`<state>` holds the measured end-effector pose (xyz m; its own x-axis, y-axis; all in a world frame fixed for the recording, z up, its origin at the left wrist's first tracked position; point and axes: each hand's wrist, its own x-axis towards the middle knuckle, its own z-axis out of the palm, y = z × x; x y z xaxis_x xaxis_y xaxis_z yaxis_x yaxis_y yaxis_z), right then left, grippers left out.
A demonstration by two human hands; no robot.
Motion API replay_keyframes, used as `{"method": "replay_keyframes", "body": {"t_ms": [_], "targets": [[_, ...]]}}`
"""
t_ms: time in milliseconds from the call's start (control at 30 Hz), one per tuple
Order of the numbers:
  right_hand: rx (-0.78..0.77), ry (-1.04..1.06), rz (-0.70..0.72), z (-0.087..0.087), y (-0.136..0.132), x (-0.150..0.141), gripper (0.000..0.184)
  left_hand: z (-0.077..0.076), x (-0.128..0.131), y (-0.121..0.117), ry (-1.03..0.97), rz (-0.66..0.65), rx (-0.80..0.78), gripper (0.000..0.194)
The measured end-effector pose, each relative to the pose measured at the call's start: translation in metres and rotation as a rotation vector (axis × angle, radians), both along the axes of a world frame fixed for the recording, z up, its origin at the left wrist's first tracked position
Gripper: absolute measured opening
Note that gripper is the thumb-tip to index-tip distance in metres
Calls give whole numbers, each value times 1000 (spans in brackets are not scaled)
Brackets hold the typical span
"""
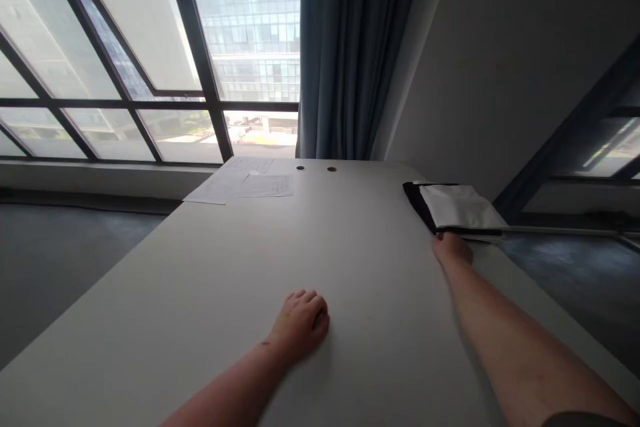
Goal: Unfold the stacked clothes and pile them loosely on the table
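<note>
White table (pixel 360 247) bears everything here. My left hand (pixel 300 323) rests on it, curled, fingers together, holding nothing. My right hand (pixel 453 248) is stretched out because the black pouch (pixel 415 203) lies by the table's edge; my fingertips meet its near edge, grip unclear. White packet (pixel 463 207) lies on the pouch; papers (pixel 240 188) sit well apart.

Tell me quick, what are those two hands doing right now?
Left hand: loosely curled on the table, holding nothing.
Right hand: touching the black folder; cannot tell if gripping.
</note>
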<state>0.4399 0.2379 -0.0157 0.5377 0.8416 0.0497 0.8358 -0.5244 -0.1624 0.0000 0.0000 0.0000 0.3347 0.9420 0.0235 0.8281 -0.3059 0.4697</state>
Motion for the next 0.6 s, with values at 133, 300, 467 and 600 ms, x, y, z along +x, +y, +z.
{"method": "replay_keyframes", "body": {"t_ms": [133,300,467,600], "targets": [[-13,-19,101,-2,-23,-15,38,1,1,0,12,8,12,13],[-14,-46,237,-5,-66,-54,35,-2,10,2,10,18,39,14],[16,-59,412,-3,-123,-118,32,-3,17,8,-53,12,37,17],[36,-64,576,2,-178,-172,29,-10,13,13,-291,40,24,22]]}}
